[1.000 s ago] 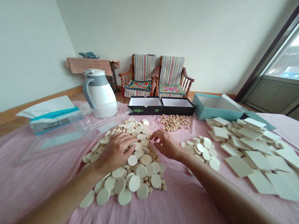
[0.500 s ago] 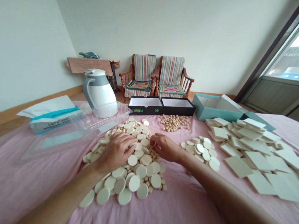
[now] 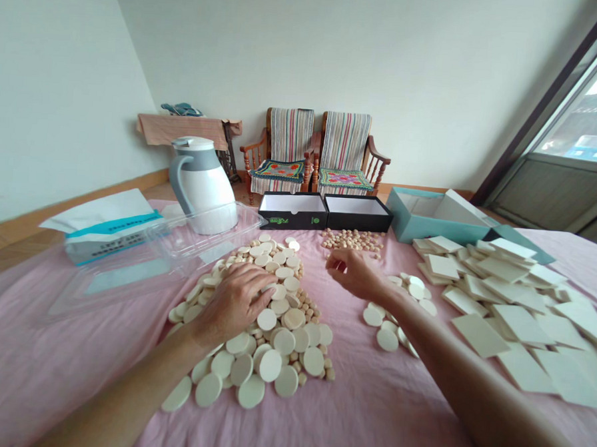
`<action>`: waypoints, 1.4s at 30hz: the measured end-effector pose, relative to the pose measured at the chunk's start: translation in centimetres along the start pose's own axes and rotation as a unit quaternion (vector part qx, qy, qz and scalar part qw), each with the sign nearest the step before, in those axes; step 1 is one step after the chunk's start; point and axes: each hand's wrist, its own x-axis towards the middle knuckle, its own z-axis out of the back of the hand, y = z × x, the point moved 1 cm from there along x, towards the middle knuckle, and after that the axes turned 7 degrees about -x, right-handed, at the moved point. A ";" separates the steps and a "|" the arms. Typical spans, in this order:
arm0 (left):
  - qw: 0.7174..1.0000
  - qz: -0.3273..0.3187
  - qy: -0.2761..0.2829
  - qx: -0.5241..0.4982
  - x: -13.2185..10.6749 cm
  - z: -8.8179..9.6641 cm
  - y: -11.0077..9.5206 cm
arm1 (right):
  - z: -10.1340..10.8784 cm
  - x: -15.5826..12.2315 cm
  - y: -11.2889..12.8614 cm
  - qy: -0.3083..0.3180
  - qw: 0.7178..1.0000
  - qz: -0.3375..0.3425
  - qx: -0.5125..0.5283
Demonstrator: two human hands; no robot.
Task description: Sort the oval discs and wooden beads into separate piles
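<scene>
My left hand (image 3: 239, 297) rests on a mixed pile of pale round discs (image 3: 270, 365) and small wooden pieces (image 3: 309, 307). Its fingers lie stretched over the discs, with the thumb apart and touching some of them. Above the pink cloth, my right hand (image 3: 353, 274) is at the near edge of a separate heap of small wooden pieces (image 3: 354, 240). The fingers there are curled in a pinch, and what they hold is hidden. Beneath my right wrist lies a smaller group of round discs (image 3: 387, 339), partly covered by the arm.
Many pale square tiles (image 3: 521, 325) are piled at the right, before a teal box (image 3: 428, 228). Two black boxes (image 3: 299, 219) stand behind the wooden pieces. At left are a clear plastic clamshell (image 3: 176, 270), a white-and-grey jug (image 3: 210, 189) and a tissue pack (image 3: 112, 234).
My right hand has moved from the mixed pile away and to the right, to the separate wooden heap. My left hand has stayed on the discs. The view has shifted slightly.
</scene>
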 end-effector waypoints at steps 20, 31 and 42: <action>1.000 -0.001 0.003 0.005 0.0 0.0 0.0 | -0.8 -0.2 -1.7 -0.002 0.987 -0.076 -0.142; 1.000 -0.004 -0.001 0.003 0.0 -0.1 0.0 | 0.2 -0.7 1.3 0.157 0.987 0.035 -0.019; 1.000 0.000 -0.001 0.008 0.0 -0.1 0.0 | -0.9 -0.4 -0.2 0.146 0.986 0.005 -0.077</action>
